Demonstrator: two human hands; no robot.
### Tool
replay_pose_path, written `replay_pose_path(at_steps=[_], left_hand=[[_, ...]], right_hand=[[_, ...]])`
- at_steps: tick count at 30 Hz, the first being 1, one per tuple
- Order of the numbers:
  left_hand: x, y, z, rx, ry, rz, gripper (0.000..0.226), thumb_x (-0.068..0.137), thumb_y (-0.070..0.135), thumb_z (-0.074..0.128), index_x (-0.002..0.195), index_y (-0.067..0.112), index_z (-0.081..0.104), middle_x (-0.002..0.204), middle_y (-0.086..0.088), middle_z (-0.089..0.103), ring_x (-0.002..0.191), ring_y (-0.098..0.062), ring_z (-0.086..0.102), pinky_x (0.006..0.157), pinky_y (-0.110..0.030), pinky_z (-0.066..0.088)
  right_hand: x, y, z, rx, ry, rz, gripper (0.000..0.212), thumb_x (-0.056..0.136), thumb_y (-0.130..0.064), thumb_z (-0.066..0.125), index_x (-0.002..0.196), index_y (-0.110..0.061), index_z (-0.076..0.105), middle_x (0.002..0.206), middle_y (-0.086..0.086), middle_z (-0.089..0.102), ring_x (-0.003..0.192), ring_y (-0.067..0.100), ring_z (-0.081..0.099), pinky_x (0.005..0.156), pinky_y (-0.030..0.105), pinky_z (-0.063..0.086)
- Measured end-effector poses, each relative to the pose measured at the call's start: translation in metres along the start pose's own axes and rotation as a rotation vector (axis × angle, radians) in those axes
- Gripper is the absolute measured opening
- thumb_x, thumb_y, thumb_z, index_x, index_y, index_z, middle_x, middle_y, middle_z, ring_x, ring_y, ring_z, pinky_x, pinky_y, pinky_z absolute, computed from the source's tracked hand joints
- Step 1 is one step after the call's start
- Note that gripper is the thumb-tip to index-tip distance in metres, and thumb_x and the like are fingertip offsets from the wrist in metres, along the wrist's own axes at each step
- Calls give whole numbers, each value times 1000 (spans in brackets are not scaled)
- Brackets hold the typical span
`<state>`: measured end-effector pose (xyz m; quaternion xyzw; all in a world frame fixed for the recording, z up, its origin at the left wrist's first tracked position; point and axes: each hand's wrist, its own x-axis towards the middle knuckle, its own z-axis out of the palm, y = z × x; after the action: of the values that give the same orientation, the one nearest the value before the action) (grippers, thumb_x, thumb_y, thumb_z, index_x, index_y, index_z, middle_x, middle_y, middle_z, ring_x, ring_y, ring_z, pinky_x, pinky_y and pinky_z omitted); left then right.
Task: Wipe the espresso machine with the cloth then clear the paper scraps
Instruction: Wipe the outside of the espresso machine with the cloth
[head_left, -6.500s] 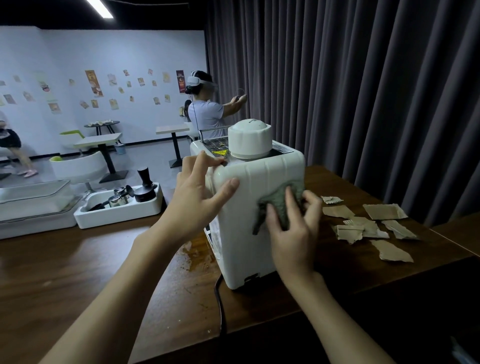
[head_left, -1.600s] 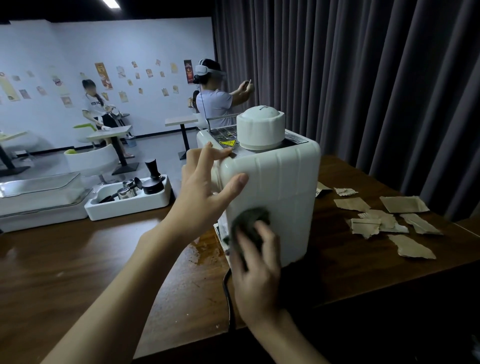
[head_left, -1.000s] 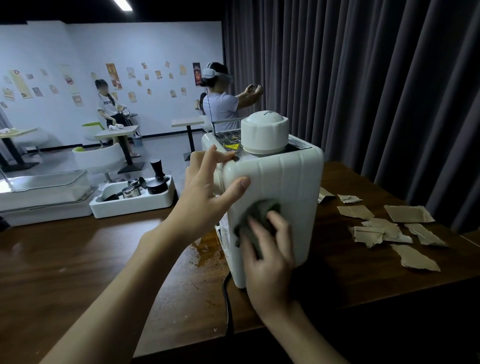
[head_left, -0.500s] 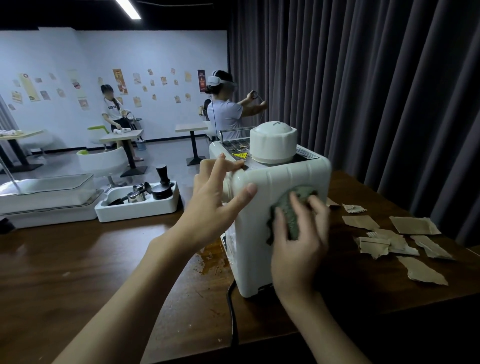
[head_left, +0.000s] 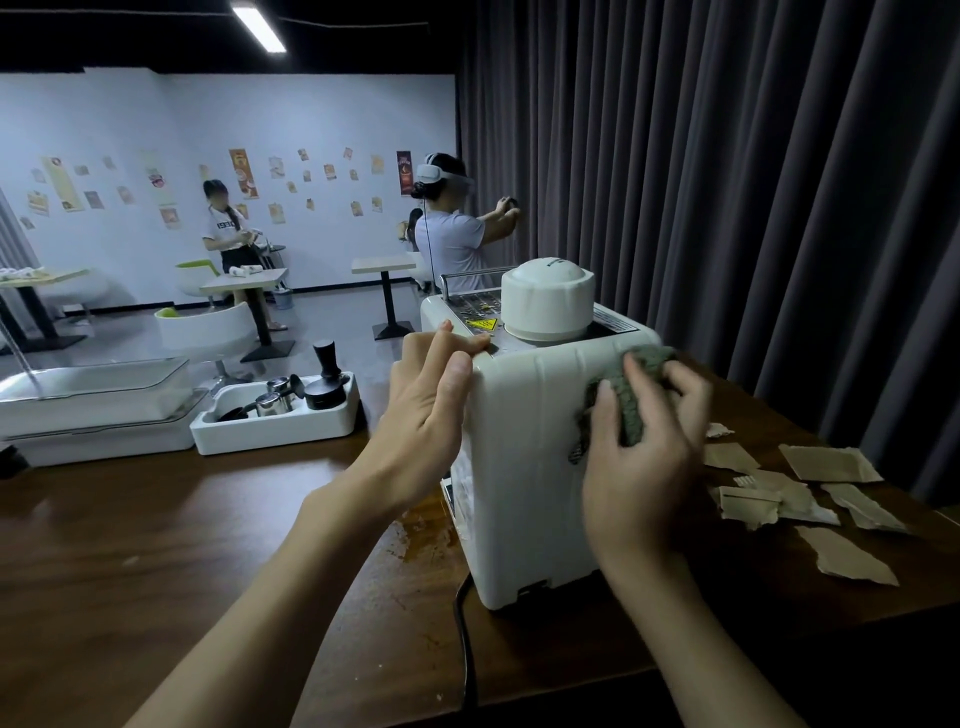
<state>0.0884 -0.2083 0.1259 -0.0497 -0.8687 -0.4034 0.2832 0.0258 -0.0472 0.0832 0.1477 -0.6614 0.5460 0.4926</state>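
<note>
Your left hand (head_left: 426, 400) grips the top corner of the glossy cream ribbed-plastic espresso machine (head_left: 530, 467) to steady it, with fingers hooked over the rim and thumb flat on the panel. Your right hand (head_left: 639, 457) curls round the nubby grey-green knit cloth (head_left: 636, 384) and presses it against the machine's upper right edge. The torn brown paper scraps (head_left: 779, 499) lie flat on the dark wood worktop (head_left: 156, 545) beside the machine, untouched.

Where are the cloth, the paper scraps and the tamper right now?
cloth (head_left: 628, 410): head view, middle of the green bunch.
paper scraps (head_left: 828, 462): head view, centre of the largest scrap.
tamper (head_left: 326, 391): head view, its black base.
</note>
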Motion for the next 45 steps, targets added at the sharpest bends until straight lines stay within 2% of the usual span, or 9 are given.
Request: replay_pose_path(at_steps=[8, 12, 15, 18, 24, 28, 32, 38, 45], left_hand=[[0, 0, 0, -46, 18, 9, 47, 93, 64, 10, 115, 49, 48, 127, 6, 41, 127, 16, 29, 104, -13, 20], [0, 1, -2, -4, -7, 3, 43, 93, 65, 11, 115, 53, 46, 127, 11, 38, 127, 16, 28, 100, -10, 19], [0, 2, -2, 19, -20, 3, 26, 91, 69, 23, 108, 62, 42, 126, 18, 35, 135, 5, 28, 108, -26, 22], [-1, 2, -2, 39, -23, 14, 24, 85, 73, 43, 107, 64, 40, 129, 17, 35, 146, -6, 21, 114, -42, 30], [-2, 5, -6, 88, -42, 29, 49, 72, 71, 64, 112, 65, 36, 141, 14, 31, 148, -2, 15, 105, -17, 25], [-3, 10, -7, 147, -41, 1, 55, 66, 81, 64, 109, 63, 36, 131, 18, 33, 134, -4, 31, 108, -35, 34], [9, 39, 8, 484, 160, -72, 64, 78, 86, 35, 108, 30, 40, 114, 5, 46, 105, -22, 54, 94, -53, 48], [55, 87, 29, 613, 188, -118, 67, 82, 79, 44, 118, 23, 39, 126, -6, 57, 115, -31, 57, 93, -48, 44], [67, 80, 41, 658, 286, -144, 69, 72, 77, 62, 117, 27, 48, 116, 1, 63, 110, -28, 60, 93, -45, 39]], right_hand=[[-17, -26, 9, -64, -246, -488, 30, 92, -10, 63, 120, -3, 68, 120, 15, 57, 104, 30, 53, 96, 39, 46], [19, 4, -2, -178, -94, -260, 29, 93, -27, 61, 117, -14, 71, 115, 12, 61, 107, 31, 47, 90, 53, 44], [31, 11, -4, -131, -107, -158, 35, 96, -33, 55, 119, -10, 69, 117, 14, 56, 113, 33, 47, 93, 56, 42], [21, -5, 3, -120, -198, -234, 40, 98, -35, 52, 120, -5, 68, 121, 17, 53, 116, 38, 48, 96, 55, 43], [27, 4, -3, -251, -335, -568, 43, 95, -33, 56, 129, -7, 62, 128, 15, 47, 120, 35, 46, 98, 50, 42], [53, 20, -14, -117, -360, -350, 34, 93, -16, 62, 124, -2, 64, 137, 21, 39, 126, 33, 43, 107, 39, 40], [93, 23, -23, 12, -424, -124, 35, 92, -18, 66, 126, -8, 63, 129, 6, 57, 118, 13, 53, 104, 26, 44], [149, 27, -3, 132, -579, 107, 38, 79, -27, 80, 112, -17, 65, 101, -3, 69, 93, 10, 67, 81, 30, 57], [176, 45, 52, 258, -895, 130, 31, 75, -7, 82, 103, -1, 69, 92, 8, 69, 76, 7, 63, 64, 13, 52]])
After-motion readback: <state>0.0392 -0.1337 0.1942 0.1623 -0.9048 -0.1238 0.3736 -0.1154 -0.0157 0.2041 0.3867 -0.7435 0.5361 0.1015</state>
